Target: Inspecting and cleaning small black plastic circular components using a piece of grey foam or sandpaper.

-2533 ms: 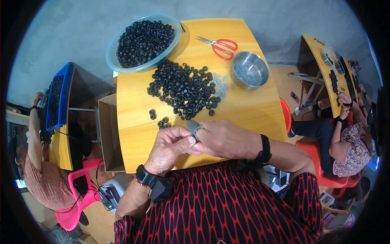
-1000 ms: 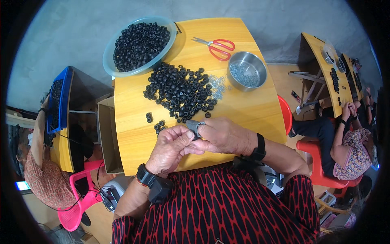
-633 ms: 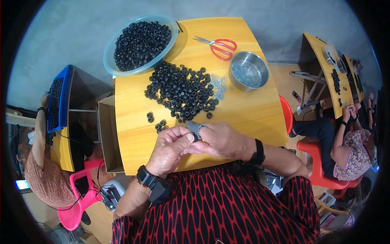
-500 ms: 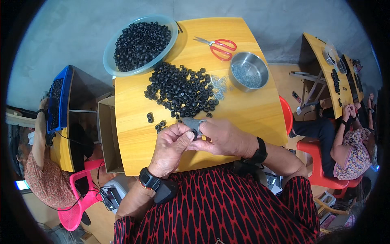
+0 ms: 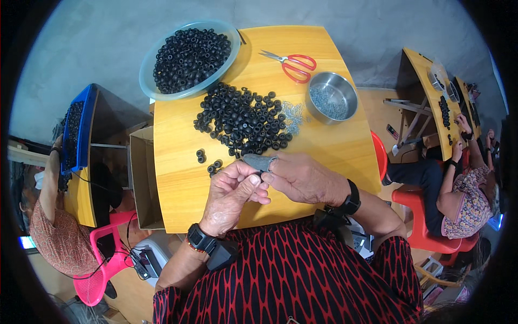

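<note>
At the near side of the yellow table, my two hands meet fingertip to fingertip. Thumb and fingers of my left hand (image 5: 226, 200) are closed on a small black rubber-looking ring part (image 5: 261, 173), mostly hidden by the fingers. My right hand (image 5: 307, 177) closes on the same part from the other side, with a grey cloth finger cover (image 5: 258, 161) on one finger. Just beyond lies a heap of black round hollow parts (image 5: 240, 116). Beside the heap is a scatter of small silvery pieces (image 5: 293, 114), too small to name.
A pale blue basin (image 5: 236, 49) full of black parts stands at the far left. Red-handled scissors (image 5: 297, 68) and a steel bowl (image 5: 347, 108) of silvery pieces are at the far right. Co-workers sit at both sides; a cardboard box (image 5: 143, 178) stands left of the table (image 5: 181, 202).
My fingers have shifted around the small part, which now shows less, and my left fingers have opened out slightly. The co-worker's hands at right have moved apart.
</note>
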`<state>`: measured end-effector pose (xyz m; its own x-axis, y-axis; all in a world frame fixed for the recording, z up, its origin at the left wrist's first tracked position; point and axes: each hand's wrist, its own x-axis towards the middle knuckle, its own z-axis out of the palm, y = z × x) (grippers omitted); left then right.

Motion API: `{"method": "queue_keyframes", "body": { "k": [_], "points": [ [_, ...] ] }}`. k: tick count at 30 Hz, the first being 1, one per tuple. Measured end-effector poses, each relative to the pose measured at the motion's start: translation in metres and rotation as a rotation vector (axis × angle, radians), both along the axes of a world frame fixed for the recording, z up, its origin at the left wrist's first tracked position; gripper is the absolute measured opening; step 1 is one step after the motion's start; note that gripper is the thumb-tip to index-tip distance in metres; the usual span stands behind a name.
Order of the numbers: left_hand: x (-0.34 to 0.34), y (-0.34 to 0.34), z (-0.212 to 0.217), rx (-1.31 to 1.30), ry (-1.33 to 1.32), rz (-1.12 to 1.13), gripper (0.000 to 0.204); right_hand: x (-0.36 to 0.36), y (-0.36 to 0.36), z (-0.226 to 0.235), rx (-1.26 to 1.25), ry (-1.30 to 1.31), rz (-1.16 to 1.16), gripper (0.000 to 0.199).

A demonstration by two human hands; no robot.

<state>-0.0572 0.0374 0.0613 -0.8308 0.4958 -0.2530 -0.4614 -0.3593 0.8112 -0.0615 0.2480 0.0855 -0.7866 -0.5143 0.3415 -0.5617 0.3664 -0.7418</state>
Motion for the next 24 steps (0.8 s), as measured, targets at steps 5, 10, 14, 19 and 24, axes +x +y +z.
{"method": "queue_keyframes", "body": {
  "k": [5, 10, 14, 19, 24],
  "points": [
    [0.0, -0.002, -0.004, 0.036, -0.006, 0.024, 0.01, -0.001, 0.0, -0.01, -0.092, -0.082, -0.003, 0.015],
    [0.0, -0.003, -0.002, 0.029, -0.007, 0.065, 0.01, -0.007, -0.003, -0.008, -0.196, -0.143, -0.002, 0.025],
    [-0.001, -0.002, 0.003, 0.065, -0.004, 0.098, 0.011, -0.006, -0.007, -0.001, -0.299, -0.324, -0.01, 0.025],
    [-0.003, -0.002, 0.0, 0.069, 0.046, 0.111, 0.009, -0.008, -0.008, -0.003, -0.416, -0.462, -0.014, 0.023],
    [-0.003, -0.004, 0.003, 0.013, 0.085, 0.126, 0.007, -0.006, -0.009, -0.002, -0.375, -0.374, -0.06, 0.021]
  ]
}}
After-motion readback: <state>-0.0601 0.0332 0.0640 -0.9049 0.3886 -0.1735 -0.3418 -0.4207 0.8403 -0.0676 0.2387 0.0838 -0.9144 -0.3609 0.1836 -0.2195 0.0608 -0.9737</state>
